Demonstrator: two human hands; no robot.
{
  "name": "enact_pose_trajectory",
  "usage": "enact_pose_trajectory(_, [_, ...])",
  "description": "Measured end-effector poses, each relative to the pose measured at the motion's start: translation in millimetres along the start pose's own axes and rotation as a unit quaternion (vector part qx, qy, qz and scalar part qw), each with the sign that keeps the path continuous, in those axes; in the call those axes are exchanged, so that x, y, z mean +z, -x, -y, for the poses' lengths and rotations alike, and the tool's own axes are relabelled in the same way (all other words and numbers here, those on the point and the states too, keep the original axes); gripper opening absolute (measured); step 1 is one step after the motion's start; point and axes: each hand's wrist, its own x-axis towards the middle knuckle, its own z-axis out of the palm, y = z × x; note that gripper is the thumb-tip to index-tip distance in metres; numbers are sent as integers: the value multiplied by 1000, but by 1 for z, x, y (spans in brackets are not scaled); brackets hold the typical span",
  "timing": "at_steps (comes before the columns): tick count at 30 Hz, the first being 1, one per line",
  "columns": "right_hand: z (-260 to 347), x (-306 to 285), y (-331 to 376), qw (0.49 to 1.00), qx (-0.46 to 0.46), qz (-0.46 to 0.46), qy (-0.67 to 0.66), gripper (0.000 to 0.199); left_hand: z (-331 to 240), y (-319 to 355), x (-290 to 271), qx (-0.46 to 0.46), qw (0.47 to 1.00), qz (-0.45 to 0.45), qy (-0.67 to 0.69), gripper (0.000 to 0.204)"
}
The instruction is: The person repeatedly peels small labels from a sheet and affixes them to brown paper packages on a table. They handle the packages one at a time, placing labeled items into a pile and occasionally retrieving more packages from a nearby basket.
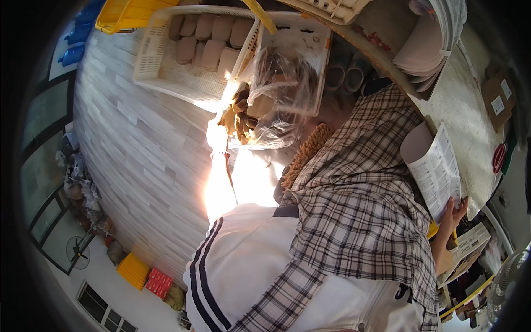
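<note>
1. Right hand: fingers clamped on the lower edge of a curled white printed paper sheet, steadying it against the pale stone bench.
2. Left hand: out of view.
3. White plastic crate: holds tan pads, floor level.

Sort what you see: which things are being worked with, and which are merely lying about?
In use:
- right hand
- printed sheet curled under that hand
- stack of sheets on the table

Lying about:
- white crate of tan pads
- clear plastic bag
- yellow crate

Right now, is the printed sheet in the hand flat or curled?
Curled: the printed sheet bends over at its top while the right hand holds its lower edge.
</note>
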Motion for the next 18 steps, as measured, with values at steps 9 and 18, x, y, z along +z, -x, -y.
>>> enact_pose_trajectory(9, [9, 8, 5, 1000, -9, -9, 2, 75, -45, 49, 59, 216, 971, -47, -90, 46])
enact_pose_trajectory(18, [2, 10, 4, 1000, -12, -16, -1, 76, -68, 33, 115, 170, 963, -16, -209, 48])
